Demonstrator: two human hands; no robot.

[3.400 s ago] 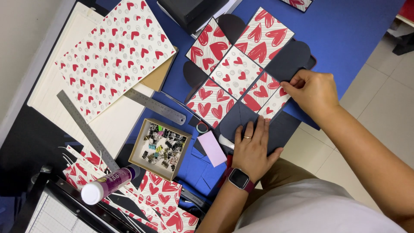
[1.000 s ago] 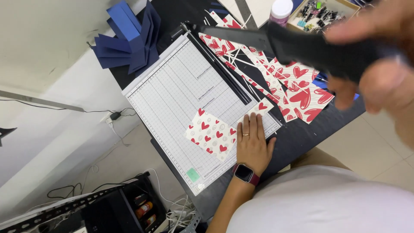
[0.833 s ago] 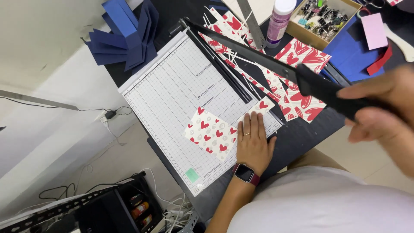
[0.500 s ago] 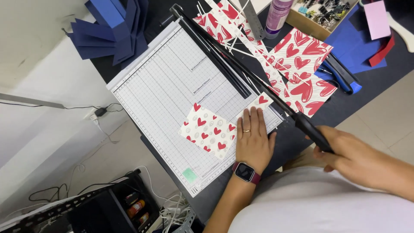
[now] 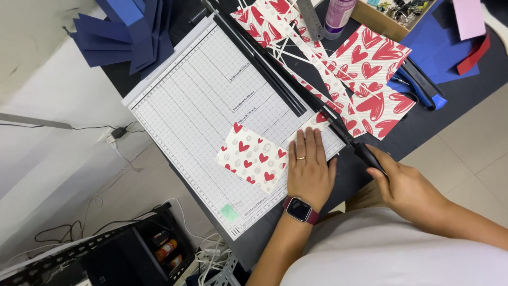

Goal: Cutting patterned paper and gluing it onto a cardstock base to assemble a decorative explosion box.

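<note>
Heart-print paper (image 5: 254,156) lies near the trimmer's (image 5: 211,106) lower edge, pressed flat under the left hand (image 5: 309,172), fingers together and straight. The right hand (image 5: 410,188) is clamped on the blade handle (image 5: 368,156), lowered along the right edge. Its fingertips are hidden.

folded blue paper (image 5: 127,37) – top left | glue bottle (image 5: 338,16) – top | black bin (image 5: 143,254) – on floor, bottom left
</note>
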